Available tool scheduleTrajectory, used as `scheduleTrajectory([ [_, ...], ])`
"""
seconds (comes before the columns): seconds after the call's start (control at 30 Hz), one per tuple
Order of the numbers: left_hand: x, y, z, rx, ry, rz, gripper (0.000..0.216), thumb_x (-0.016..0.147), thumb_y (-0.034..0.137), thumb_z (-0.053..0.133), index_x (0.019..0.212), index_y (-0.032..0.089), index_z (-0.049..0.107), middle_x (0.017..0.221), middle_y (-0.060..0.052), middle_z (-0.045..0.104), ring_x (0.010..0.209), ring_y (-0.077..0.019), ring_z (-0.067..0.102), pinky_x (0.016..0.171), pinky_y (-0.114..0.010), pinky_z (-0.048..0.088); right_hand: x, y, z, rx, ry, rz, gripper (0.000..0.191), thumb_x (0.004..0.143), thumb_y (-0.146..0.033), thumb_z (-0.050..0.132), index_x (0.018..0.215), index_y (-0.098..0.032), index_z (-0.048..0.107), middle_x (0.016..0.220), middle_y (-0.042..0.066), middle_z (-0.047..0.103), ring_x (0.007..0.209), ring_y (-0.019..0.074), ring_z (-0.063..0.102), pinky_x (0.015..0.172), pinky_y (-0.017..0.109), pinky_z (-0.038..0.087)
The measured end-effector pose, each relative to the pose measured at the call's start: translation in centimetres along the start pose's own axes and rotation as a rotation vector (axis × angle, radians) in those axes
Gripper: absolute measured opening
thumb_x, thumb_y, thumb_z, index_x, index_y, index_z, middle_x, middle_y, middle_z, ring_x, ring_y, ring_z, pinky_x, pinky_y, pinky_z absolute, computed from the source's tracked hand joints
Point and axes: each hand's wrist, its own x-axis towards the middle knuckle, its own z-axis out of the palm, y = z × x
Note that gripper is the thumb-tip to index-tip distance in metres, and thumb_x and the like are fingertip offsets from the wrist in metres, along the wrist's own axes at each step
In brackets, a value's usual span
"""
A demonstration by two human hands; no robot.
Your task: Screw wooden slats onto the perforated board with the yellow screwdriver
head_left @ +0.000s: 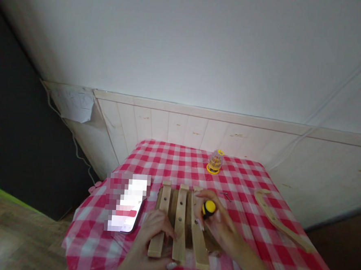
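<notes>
A slatted wooden panel (180, 220) made of three pale slats lies on a red-and-white checked tablecloth (173, 159). My left hand (149, 243) rests on the panel's near left part, fingers curled over the left slat and pressing it down. My right hand (216, 220) is closed around a stubby screwdriver with a yellow-and-black handle (208, 209), held upright over the right slat. The tool's tip is hidden by my fingers.
A phone (130, 207) lies left of the panel. A small clear bit holder with a yellow base (214, 162) stands at the back. A curved wooden piece (280, 224) lies at the right, a small metal key (226, 196) near it. A white panelled wall is behind the table.
</notes>
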Motion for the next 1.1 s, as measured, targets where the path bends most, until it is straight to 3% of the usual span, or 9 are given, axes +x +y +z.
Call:
scheduleTrajectory([
  [0.1,0.0,0.0,0.0,0.015,0.003,0.012,0.054,0.089,0.077,0.067,0.092,0.024,0.068,0.082,-0.002,0.064,0.081,-0.0244,0.058,0.081,-0.036,0.04,0.2,0.0,0.2,0.065,0.028,0.049,0.053,0.103,-0.069,0.044,0.108,-0.023,0.07,0.072,0.0,0.056,0.063,0.0152,0.046,0.066,0.031,0.04],
  [0.2,0.0,0.0,0.0,0.014,0.004,0.001,0.054,0.089,0.077,0.066,0.091,0.023,0.068,0.082,-0.003,0.064,0.08,-0.0245,0.058,0.079,-0.035,0.04,0.1,0.2,0.1,0.036,0.033,0.036,0.046,0.102,-0.065,0.051,0.098,-0.023,0.069,0.07,0.0,0.057,0.064,0.0165,0.05,0.065,0.032,0.042],
  [0.37,0.0,0.0,0.2,0.007,0.014,-0.003,0.054,0.087,0.078,0.067,0.09,0.024,0.068,0.081,-0.002,0.063,0.079,-0.0245,0.058,0.079,-0.036,0.04,-0.4,0.7,-0.8,-0.093,0.035,-0.007,0.038,0.102,-0.062,0.056,0.103,-0.026,0.066,0.085,0.005,0.067,0.079,0.0219,0.064,0.075,0.037,0.049],
  [0.57,0.0,0.0,0.0,0.002,-0.006,-0.014,0.054,0.088,0.078,0.067,0.091,0.024,0.068,0.081,-0.002,0.063,0.08,-0.0245,0.058,0.079,-0.036,0.039,-0.2,-0.2,-0.7,-0.16,0.03,-0.042,0.033,0.1,-0.059,0.061,0.105,-0.027,0.064,0.105,0.009,0.069,0.094,0.0244,0.066,0.089,0.042,0.05],
  [0.8,0.2,0.2,0.0,-0.015,0.009,-0.013,0.055,0.087,0.078,0.067,0.09,0.024,0.068,0.081,-0.002,0.063,0.08,-0.0245,0.057,0.079,-0.036,0.039,-0.1,-0.6,-0.1,0.006,-0.02,0.024,0.025,0.1,-0.052,0.067,0.109,-0.03,0.058,0.085,0.0,0.065,0.073,0.0168,0.057,0.073,0.032,0.046],
  [0.9,0.2,0.3,0.0,-0.017,0.007,-0.004,0.053,0.088,0.077,0.067,0.091,0.024,0.068,0.081,-0.002,0.063,0.08,-0.024,0.058,0.078,-0.035,0.039,0.1,-0.5,0.0,0.029,0.014,0.024,0.036,0.097,-0.062,0.066,0.111,-0.029,0.064,0.077,-0.001,0.059,0.066,0.0156,0.049,0.067,0.031,0.041],
  [1.0,0.2,0.3,0.1,0.007,0.002,-0.006,0.055,0.089,0.077,0.065,0.09,0.023,0.068,0.081,-0.003,0.063,0.079,-0.0242,0.059,0.078,-0.035,0.04,0.3,-0.5,0.1,0.059,0.059,0.075,0.053,0.097,-0.073,0.053,0.105,-0.024,0.071,0.071,0.0,0.055,0.061,0.0167,0.043,0.062,0.032,0.038],
  [1.1,0.3,0.3,0.1,0.019,0.003,-0.012,0.056,0.089,0.079,0.064,0.089,0.023,0.068,0.08,-0.003,0.063,0.079,-0.0244,0.058,0.078,-0.035,0.041,0.3,-0.2,-0.1,0.03,0.059,0.081,0.049,0.099,-0.069,0.054,0.096,-0.023,0.072,0.069,0.0,0.053,0.06,0.0165,0.043,0.061,0.032,0.037],
])
